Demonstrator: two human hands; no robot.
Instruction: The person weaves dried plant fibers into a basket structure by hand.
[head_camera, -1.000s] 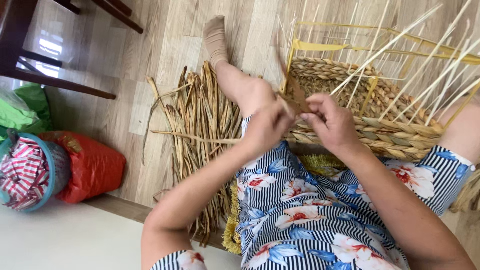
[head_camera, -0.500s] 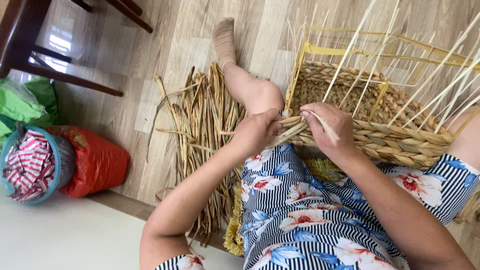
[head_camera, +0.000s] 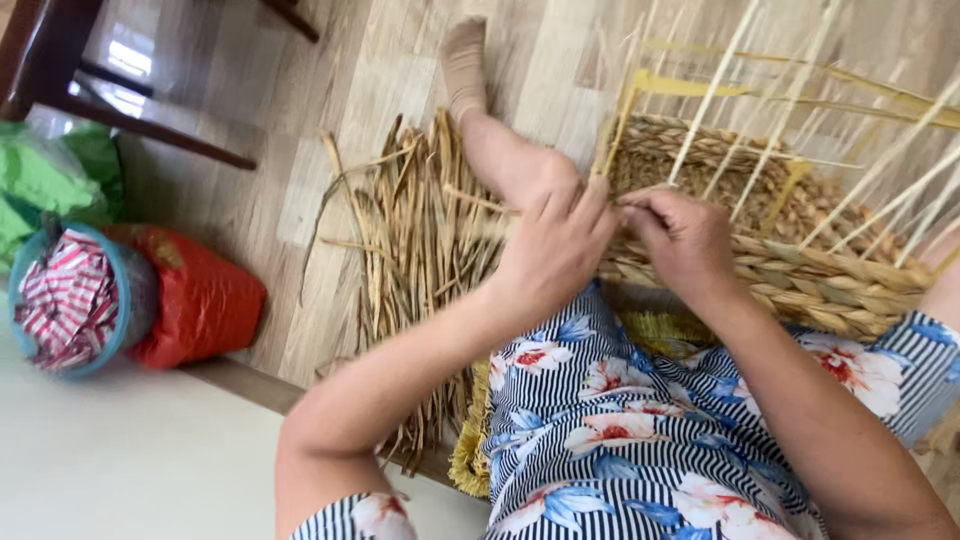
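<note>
A half-woven straw basket (head_camera: 800, 285) rests on my lap, with pale upright ribs fanning up and to the right. My left hand (head_camera: 555, 250) is closed on a dried straw strand (head_camera: 475, 200) at the basket's near left corner. My right hand (head_camera: 685, 240) sits right beside it, fingers pinched on the woven rim. The two hands almost touch. A pile of dried straw (head_camera: 420, 250) lies on the wooden floor to the left of my outstretched leg (head_camera: 490, 140).
A red bag (head_camera: 195, 300) and a blue-rimmed tub holding striped cloth (head_camera: 65, 300) sit at the left, with a green bag (head_camera: 50, 175) behind them. Dark chair legs (head_camera: 150, 125) stand at the top left. A pale surface (head_camera: 120, 460) fills the lower left.
Both hands have slid a little left along the basket rim and drawn closer together. The view has shifted slightly.
</note>
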